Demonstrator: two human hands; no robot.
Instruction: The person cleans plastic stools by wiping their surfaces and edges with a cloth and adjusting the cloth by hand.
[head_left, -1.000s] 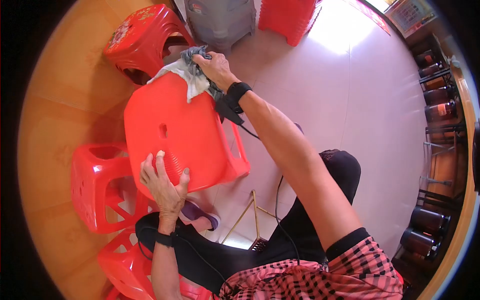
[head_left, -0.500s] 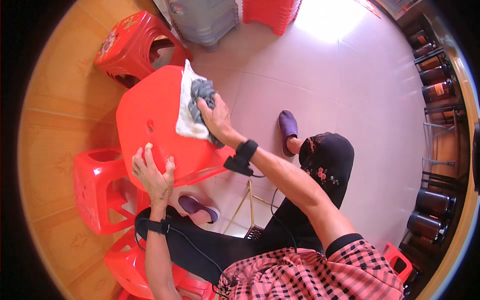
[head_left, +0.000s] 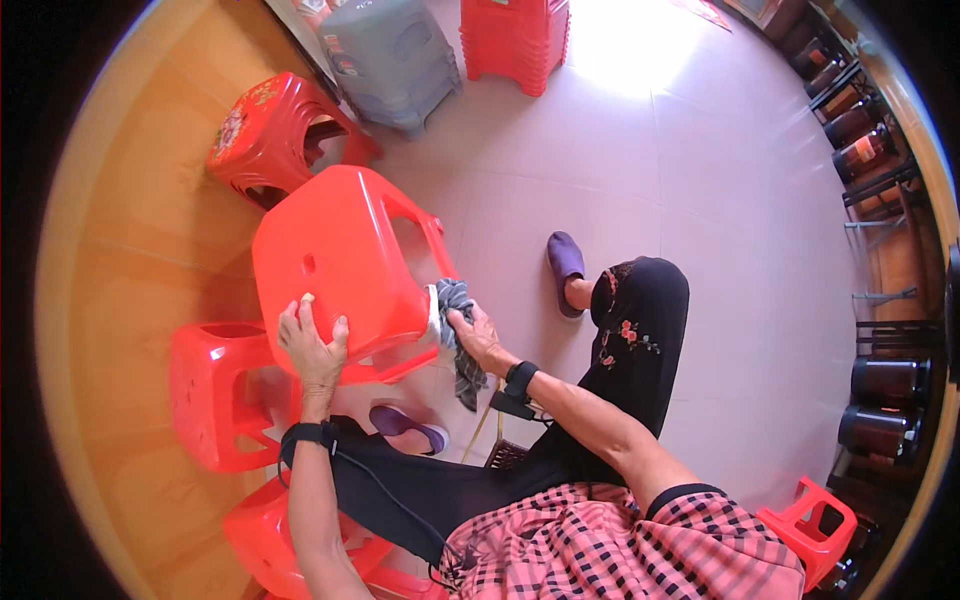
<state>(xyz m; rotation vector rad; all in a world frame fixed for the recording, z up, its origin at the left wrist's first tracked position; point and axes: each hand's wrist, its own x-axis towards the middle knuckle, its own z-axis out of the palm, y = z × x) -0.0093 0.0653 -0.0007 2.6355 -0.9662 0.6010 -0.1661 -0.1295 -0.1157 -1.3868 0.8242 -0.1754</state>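
Note:
A red plastic stool (head_left: 335,260) stands tilted before me, its seat facing up toward the camera. My left hand (head_left: 314,345) lies with fingers spread on the near left part of the seat, a pale wrap on one fingertip. My right hand (head_left: 480,338) grips a crumpled grey striped cloth (head_left: 466,365) together with a white cloth (head_left: 434,312), at the seat's right near corner. The grey cloth hangs down below the fingers. Most of the white cloth is hidden.
Another red stool (head_left: 215,395) stands at the left, with a flower-patterned one (head_left: 275,135) beyond. Grey stacked stools (head_left: 385,65) and red stacked stools (head_left: 515,45) are at the back. Dark jars (head_left: 885,430) line the right side. A small red stool (head_left: 812,530) is at lower right.
My right hand has moved the cloths from the seat's far edge across its right side to the near right corner. My left hand stays on the seat.

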